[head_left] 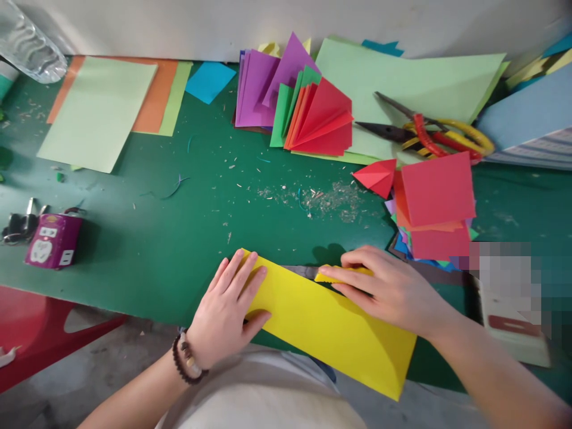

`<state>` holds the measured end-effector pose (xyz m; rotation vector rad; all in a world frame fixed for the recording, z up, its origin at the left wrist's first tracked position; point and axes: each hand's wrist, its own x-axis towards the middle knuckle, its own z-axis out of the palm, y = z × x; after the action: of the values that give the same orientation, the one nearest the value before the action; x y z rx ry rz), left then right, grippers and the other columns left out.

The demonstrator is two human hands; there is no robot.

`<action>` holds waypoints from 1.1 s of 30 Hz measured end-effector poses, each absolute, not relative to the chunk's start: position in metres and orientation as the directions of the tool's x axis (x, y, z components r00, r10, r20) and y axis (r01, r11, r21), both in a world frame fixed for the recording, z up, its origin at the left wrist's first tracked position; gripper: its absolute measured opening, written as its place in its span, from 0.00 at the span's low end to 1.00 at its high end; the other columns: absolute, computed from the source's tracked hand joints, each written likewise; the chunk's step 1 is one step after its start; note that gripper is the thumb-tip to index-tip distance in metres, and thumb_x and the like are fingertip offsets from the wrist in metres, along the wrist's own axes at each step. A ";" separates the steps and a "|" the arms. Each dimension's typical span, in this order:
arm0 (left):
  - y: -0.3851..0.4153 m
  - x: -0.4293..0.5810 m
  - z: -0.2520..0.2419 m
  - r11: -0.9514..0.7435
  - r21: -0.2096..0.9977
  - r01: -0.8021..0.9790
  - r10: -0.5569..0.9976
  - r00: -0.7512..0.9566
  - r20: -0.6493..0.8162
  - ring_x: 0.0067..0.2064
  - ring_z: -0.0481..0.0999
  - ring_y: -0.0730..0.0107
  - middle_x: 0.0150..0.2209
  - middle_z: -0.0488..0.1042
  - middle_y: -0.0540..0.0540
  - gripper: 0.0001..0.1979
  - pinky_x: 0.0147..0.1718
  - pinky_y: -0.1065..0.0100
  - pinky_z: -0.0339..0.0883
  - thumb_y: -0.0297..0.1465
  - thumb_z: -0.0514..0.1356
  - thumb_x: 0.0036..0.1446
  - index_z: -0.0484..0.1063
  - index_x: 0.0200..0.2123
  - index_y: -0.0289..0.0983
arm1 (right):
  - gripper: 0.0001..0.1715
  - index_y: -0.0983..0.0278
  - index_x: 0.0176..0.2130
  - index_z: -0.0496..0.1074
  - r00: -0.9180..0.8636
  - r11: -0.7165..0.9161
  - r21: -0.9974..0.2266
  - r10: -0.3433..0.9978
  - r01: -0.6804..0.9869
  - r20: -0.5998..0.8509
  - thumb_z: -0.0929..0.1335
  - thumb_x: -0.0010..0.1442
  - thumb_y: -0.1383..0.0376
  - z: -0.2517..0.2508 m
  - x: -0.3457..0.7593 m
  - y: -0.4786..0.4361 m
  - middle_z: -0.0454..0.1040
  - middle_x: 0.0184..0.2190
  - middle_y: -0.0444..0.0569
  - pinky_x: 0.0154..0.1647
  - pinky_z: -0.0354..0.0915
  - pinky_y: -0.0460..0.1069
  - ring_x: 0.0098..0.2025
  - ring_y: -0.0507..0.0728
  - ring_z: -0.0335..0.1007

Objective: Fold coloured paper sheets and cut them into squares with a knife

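Both hands bear on a yellow sheet [326, 328] at the table's near edge, its near corner running out past that edge; the left hand [226, 310] lies spread flat on the sheet, fingers apart and pressing down, with a bead bracelet [187, 360] on its wrist; the right hand [384, 292] is curled, its fingers pinching a narrow yellow strip [344, 274] along the sheet's far side; whether that strip is folded paper or a tool's grip, I cannot tell; a grey blade [304, 271] shows just left of it, touching the sheet.

Beyond the hands, on the green table [192, 238], lie scattered paper scraps [330, 199]; red squares [438, 196] are stacked to the far right, near the right hand, with scissors [415, 134] beyond them; a red paper fan [322, 119] sits on purple sheets [254, 89] and a green sheet [402, 89]; a pale green sheet [96, 113] lies far left, beside a blue square [210, 80]; a purple box [53, 241] stands left.
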<state>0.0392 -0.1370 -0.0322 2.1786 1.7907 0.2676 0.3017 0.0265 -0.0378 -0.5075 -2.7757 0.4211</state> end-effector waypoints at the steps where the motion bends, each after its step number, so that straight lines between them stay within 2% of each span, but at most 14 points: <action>1: -0.137 0.039 -0.032 -0.174 0.349 0.921 0.977 0.205 -0.053 0.71 0.45 0.47 0.69 0.53 0.37 0.31 0.65 0.43 0.51 0.37 0.57 0.63 0.56 0.66 0.32 | 0.15 0.58 0.49 0.75 -0.899 0.897 -0.335 0.374 0.289 0.226 0.66 0.65 0.69 -0.038 0.299 0.027 0.71 0.35 0.50 0.36 0.68 0.49 0.37 0.54 0.69; 5: -0.138 0.039 -0.032 -0.181 0.335 0.925 0.977 0.209 -0.051 0.72 0.44 0.49 0.69 0.54 0.37 0.34 0.66 0.45 0.48 0.38 0.56 0.64 0.52 0.67 0.29 | 0.13 0.58 0.48 0.76 -0.917 0.914 -0.323 0.328 0.247 0.227 0.66 0.65 0.67 -0.036 0.284 0.031 0.71 0.35 0.50 0.36 0.67 0.49 0.36 0.54 0.67; 10: -0.138 0.038 -0.032 -0.180 0.333 0.926 0.976 0.210 -0.054 0.72 0.44 0.49 0.69 0.54 0.36 0.34 0.66 0.46 0.49 0.38 0.57 0.63 0.52 0.67 0.29 | 0.13 0.58 0.47 0.77 -0.924 0.920 -0.319 0.309 0.229 0.227 0.65 0.65 0.66 -0.034 0.277 0.035 0.70 0.34 0.50 0.35 0.67 0.48 0.35 0.54 0.67; 15: -0.139 0.038 -0.032 -0.179 0.339 0.924 0.975 0.212 -0.062 0.72 0.44 0.49 0.69 0.54 0.37 0.33 0.66 0.46 0.49 0.38 0.57 0.63 0.53 0.66 0.29 | 0.16 0.59 0.50 0.76 -0.906 0.906 -0.334 0.349 0.261 0.238 0.66 0.64 0.69 -0.039 0.287 0.032 0.70 0.35 0.51 0.37 0.67 0.49 0.37 0.55 0.68; 23: -0.139 0.036 -0.031 -0.213 0.353 0.911 0.967 0.248 -0.058 0.71 0.46 0.49 0.69 0.56 0.37 0.32 0.66 0.45 0.48 0.37 0.56 0.64 0.53 0.67 0.30 | 0.16 0.55 0.50 0.76 -0.889 0.874 -0.365 0.410 0.320 0.203 0.66 0.64 0.68 -0.037 0.302 0.029 0.71 0.34 0.48 0.37 0.67 0.48 0.37 0.54 0.69; 30: -0.138 0.037 -0.033 -0.218 0.323 0.921 0.971 0.237 -0.020 0.71 0.49 0.54 0.68 0.56 0.35 0.26 0.66 0.49 0.53 0.26 0.49 0.65 0.54 0.66 0.27 | 0.14 0.56 0.48 0.76 -0.911 0.893 -0.361 0.358 0.269 0.207 0.66 0.65 0.68 -0.036 0.291 0.026 0.70 0.35 0.49 0.36 0.66 0.48 0.36 0.54 0.67; 33: -0.138 0.038 -0.034 -0.220 0.306 0.926 0.971 0.237 -0.019 0.70 0.50 0.53 0.67 0.57 0.34 0.25 0.66 0.49 0.54 0.25 0.49 0.65 0.55 0.65 0.26 | 0.13 0.57 0.48 0.76 -0.923 0.903 -0.352 0.329 0.247 0.198 0.66 0.65 0.67 -0.035 0.283 0.027 0.70 0.35 0.49 0.37 0.66 0.48 0.36 0.54 0.67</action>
<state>0.0379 -0.1382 -0.0342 2.2575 1.7782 0.2569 0.2831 0.0271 -0.0353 -0.4332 -2.8146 0.4721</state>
